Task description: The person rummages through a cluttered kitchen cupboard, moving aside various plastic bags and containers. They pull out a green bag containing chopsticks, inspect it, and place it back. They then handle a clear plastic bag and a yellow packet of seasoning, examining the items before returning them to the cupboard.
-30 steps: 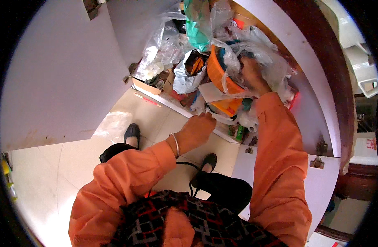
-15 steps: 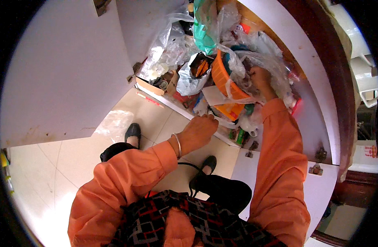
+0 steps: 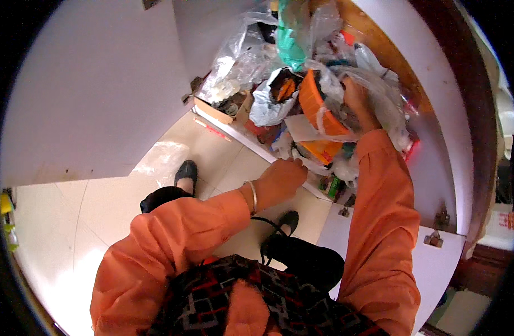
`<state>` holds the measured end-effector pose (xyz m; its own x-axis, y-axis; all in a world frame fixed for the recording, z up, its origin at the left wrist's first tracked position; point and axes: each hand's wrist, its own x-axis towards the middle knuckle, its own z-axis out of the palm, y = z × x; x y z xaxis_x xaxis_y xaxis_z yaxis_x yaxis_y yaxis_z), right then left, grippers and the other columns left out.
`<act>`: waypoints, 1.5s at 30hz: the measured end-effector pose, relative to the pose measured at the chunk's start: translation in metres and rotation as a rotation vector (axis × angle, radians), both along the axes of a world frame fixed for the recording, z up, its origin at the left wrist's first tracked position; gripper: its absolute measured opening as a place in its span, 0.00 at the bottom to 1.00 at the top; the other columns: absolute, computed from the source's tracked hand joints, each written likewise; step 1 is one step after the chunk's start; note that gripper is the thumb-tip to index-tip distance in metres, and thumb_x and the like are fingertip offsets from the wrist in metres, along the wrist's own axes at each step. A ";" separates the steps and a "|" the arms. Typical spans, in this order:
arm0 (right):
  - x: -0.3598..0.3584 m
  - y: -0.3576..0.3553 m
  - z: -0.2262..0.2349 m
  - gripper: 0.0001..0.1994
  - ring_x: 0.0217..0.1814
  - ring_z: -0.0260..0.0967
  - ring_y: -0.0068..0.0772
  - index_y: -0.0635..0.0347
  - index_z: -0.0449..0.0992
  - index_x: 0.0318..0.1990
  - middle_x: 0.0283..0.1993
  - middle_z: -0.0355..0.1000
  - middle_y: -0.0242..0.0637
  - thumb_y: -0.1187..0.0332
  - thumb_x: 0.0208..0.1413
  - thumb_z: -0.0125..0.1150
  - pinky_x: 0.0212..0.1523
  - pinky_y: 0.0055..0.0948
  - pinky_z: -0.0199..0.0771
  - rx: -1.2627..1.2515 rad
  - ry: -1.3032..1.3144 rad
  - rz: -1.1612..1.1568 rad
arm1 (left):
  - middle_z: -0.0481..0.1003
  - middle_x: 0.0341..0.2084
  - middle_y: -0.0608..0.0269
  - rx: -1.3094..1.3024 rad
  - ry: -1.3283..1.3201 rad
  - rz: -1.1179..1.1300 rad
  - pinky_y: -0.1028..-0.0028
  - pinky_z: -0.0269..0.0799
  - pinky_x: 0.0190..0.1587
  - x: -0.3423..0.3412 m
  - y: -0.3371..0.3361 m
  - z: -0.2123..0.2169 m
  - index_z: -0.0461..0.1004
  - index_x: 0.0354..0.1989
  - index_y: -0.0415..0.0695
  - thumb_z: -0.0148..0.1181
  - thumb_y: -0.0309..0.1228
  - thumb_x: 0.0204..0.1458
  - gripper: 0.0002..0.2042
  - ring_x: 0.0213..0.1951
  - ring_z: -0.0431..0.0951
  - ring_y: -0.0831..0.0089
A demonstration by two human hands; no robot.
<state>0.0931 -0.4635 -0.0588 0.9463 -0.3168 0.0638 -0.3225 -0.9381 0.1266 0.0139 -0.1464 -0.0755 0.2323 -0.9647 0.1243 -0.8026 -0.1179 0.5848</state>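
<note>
My right hand [image 3: 358, 102] reaches into the open cabinet, its fingers bent round the clear plastic bag [image 3: 374, 84] over an orange plastic basket [image 3: 314, 103]. The basket is tilted and partly covered by plastic film. My left hand [image 3: 280, 182], with a bangle at its wrist, hovers above the cabinet's front edge. Its fingers are curled in, and whatever they may hold is hidden. Past its fingertips lie crumpled plastic and an orange packet [image 3: 322, 150]. Left of the basket stands an open silver-white bag [image 3: 268, 105] with brown-orange contents.
A green plastic bag [image 3: 292, 42] hangs at the back. An open cardboard box [image 3: 215, 110] with small items sits at the left front. Cabinet doors stand open at left [image 3: 94, 89] and lower right [image 3: 419, 260]. Clear plastic [image 3: 163, 159] lies on the tiled floor by my foot.
The cabinet contents appear shifted slightly right as the view moved. My right hand has moved a little upward at the clear plastic, and the basket looks slightly turned. My left hand stays curled at the edge.
</note>
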 end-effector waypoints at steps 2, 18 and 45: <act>0.007 -0.020 -0.026 0.14 0.43 0.66 0.53 0.58 0.72 0.38 0.39 0.71 0.47 0.65 0.41 0.55 0.44 0.43 0.64 0.004 0.007 0.004 | 0.69 0.29 0.48 -0.051 -0.038 -0.020 0.62 0.72 0.29 -0.001 0.000 -0.001 0.67 0.30 0.33 0.53 0.22 0.35 0.11 0.30 0.73 0.53; 0.020 -0.024 -0.049 0.18 0.47 0.64 0.54 0.55 0.69 0.44 0.44 0.68 0.50 0.58 0.46 0.53 0.46 0.40 0.62 0.348 -0.248 -0.270 | 0.70 0.28 0.48 -0.148 -0.050 0.015 0.62 0.71 0.32 0.004 0.009 0.001 0.68 0.31 0.34 0.53 0.23 0.34 0.12 0.32 0.73 0.55; -0.026 -0.014 0.049 0.18 0.37 0.68 0.32 0.65 0.70 0.44 0.36 0.71 0.39 0.67 0.44 0.60 0.40 0.31 0.68 0.924 -0.110 -0.124 | 0.70 0.25 0.50 -0.156 -0.031 0.025 0.66 0.70 0.32 -0.001 0.005 0.002 0.70 0.24 0.36 0.53 0.21 0.32 0.06 0.31 0.73 0.58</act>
